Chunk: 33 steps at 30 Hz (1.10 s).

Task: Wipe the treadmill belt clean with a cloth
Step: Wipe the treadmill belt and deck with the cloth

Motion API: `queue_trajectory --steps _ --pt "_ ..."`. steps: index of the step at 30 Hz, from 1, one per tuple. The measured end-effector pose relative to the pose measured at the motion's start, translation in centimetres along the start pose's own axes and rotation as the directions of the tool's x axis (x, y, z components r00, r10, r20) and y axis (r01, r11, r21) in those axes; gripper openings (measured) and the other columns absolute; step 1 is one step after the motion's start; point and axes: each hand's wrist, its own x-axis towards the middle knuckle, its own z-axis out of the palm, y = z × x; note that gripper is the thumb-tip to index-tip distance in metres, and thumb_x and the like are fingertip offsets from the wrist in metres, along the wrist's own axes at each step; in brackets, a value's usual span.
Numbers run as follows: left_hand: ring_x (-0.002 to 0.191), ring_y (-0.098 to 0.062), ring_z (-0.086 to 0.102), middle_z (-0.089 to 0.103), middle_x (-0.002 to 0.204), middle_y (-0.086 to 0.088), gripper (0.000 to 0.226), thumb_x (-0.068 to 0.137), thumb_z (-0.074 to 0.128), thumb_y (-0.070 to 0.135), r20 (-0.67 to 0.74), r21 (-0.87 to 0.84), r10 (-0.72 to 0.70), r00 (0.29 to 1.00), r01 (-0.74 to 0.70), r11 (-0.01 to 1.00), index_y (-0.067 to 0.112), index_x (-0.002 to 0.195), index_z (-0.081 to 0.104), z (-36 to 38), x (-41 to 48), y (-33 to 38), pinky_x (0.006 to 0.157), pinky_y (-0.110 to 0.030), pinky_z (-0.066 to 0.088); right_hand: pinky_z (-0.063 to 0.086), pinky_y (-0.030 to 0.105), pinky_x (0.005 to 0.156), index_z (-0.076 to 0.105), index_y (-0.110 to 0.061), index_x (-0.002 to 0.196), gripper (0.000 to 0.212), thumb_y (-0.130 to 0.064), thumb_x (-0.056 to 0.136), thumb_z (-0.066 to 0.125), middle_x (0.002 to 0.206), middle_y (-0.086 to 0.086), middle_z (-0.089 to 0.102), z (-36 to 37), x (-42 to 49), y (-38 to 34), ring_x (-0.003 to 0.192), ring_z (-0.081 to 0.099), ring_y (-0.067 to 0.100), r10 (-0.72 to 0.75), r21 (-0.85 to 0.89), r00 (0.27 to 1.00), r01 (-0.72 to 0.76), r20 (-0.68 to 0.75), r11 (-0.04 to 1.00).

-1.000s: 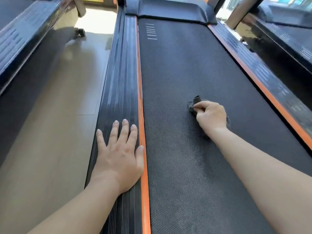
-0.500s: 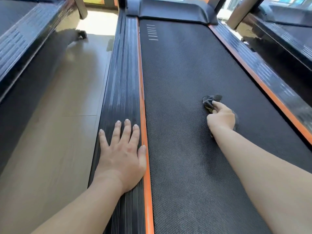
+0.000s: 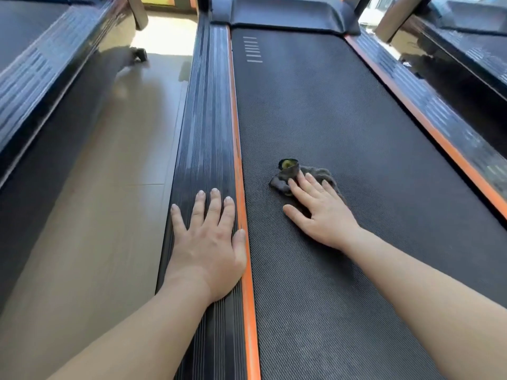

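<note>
A black textured treadmill belt (image 3: pixel 343 113) runs away from me, edged by orange strips. On it lies a crumpled dark grey cloth (image 3: pixel 290 175) with a small yellow-green patch at its far end. My right hand (image 3: pixel 321 212) presses flat on the cloth with straight fingers, covering its near part, left of the belt's middle. My left hand (image 3: pixel 211 242) rests flat, fingers spread, on the ribbed black left side rail (image 3: pixel 205 119).
The right side rail (image 3: pixel 439 124) with its orange strip borders the belt. The motor cover (image 3: pixel 288 12) closes the far end. Beige floor (image 3: pixel 109 187) lies to the left, with other treadmills at far left (image 3: pixel 41 64) and far right (image 3: pixel 472 56).
My right hand has swept the cloth leftward across the belt, and its fingers have gone from curled to flat. The left hand has stayed on the rail.
</note>
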Motion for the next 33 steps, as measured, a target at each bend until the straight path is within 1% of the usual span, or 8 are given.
queue_trajectory --steps 4,8,14,18,21,25,29,33 --pt "0.158 -0.025 -0.013 -0.009 0.172 -0.001 0.076 0.094 0.005 0.052 -0.004 0.009 0.002 1.000 -0.002 1.000 0.023 0.164 0.001 0.1 0.0 0.0 0.122 -0.064 -0.006 -0.007 0.039 0.128 0.020 -0.032 0.165 0.063 -0.052 0.107 0.037 0.173 -0.006 0.009 1.0 2.2 0.6 0.160 0.002 0.015 0.303 0.064 0.942 -0.297 -0.145 0.953" --pt "0.157 -0.025 -0.014 -0.010 0.172 0.000 0.075 0.094 0.004 0.052 -0.005 0.010 0.006 1.000 -0.006 1.000 0.023 0.164 0.000 0.1 0.0 0.0 0.122 -0.064 -0.007 0.021 0.034 0.123 0.064 -0.033 0.138 0.034 -0.035 0.109 0.045 0.161 -0.001 0.045 1.4 3.1 0.8 0.151 0.034 0.027 0.508 0.294 0.833 -0.440 -0.219 0.849" --pt "0.157 -0.026 -0.015 -0.010 0.172 -0.001 0.075 0.095 0.004 0.052 -0.013 0.003 0.008 1.000 -0.008 1.000 0.023 0.164 0.000 0.1 -0.1 -0.1 0.122 -0.064 -0.008 0.047 0.014 0.088 0.079 -0.027 0.097 0.016 -0.016 0.099 0.067 0.099 -0.014 0.078 1.2 -3.1 -3.5 0.098 0.071 0.003 0.252 0.453 0.914 -0.087 -0.318 0.887" --pt "0.157 -0.026 -0.016 -0.012 0.172 -0.002 0.075 0.095 0.003 0.052 -0.007 0.006 0.012 1.000 -0.012 1.000 0.023 0.164 -0.002 0.0 -0.1 -0.1 0.122 -0.064 -0.008 0.042 0.018 0.112 0.079 -0.028 0.109 0.019 -0.023 0.100 0.064 0.124 -0.021 0.071 1.9 -7.2 -4.2 0.127 0.057 -0.010 -0.111 0.452 0.972 0.195 -0.206 0.870" --pt "0.157 -0.026 -0.016 -0.011 0.172 -0.001 0.073 0.097 0.005 0.051 -0.015 0.003 0.014 1.000 -0.014 1.000 0.023 0.164 -0.001 0.1 0.0 -0.1 0.122 -0.064 -0.007 0.012 0.030 0.129 0.059 -0.042 0.143 0.047 -0.056 0.101 0.043 0.161 -0.018 0.039 0.9 -4.9 -1.8 0.155 0.020 0.004 -0.266 0.191 0.963 0.267 -0.027 0.945" --pt "0.157 -0.025 -0.016 -0.011 0.172 -0.001 0.072 0.098 0.006 0.051 -0.018 0.001 0.013 1.000 -0.013 1.000 0.023 0.164 -0.001 0.0 -0.1 -0.1 0.122 -0.064 -0.007 -0.013 0.038 0.127 0.034 -0.063 0.148 0.065 -0.083 0.087 0.026 0.172 -0.015 -0.010 0.6 -1.3 -0.9 0.157 -0.015 0.010 -0.086 -0.005 0.996 0.086 0.032 0.996" --pt "0.157 -0.025 -0.016 -0.011 0.172 -0.001 0.073 0.097 0.006 0.051 -0.017 0.002 0.014 1.000 -0.014 1.000 0.023 0.164 -0.001 0.0 -0.1 -0.1 0.122 -0.064 -0.007 -0.010 0.039 0.127 0.019 -0.049 0.160 0.056 -0.060 0.106 0.029 0.172 -0.015 0.010 1.3 0.4 -2.2 0.160 -0.002 0.013 0.106 -0.053 0.994 -0.104 0.040 0.993" --pt "0.157 -0.026 -0.013 -0.008 0.172 -0.001 0.070 0.100 0.010 0.051 -0.029 0.003 0.013 1.000 -0.013 1.000 0.023 0.164 0.002 0.1 0.0 -0.1 0.122 -0.065 -0.006 0.002 0.030 0.128 0.049 -0.042 0.151 0.041 -0.040 0.110 0.041 0.167 -0.014 0.028 1.6 1.3 -2.2 0.159 0.014 0.013 0.188 0.128 0.982 -0.185 -0.012 0.974"
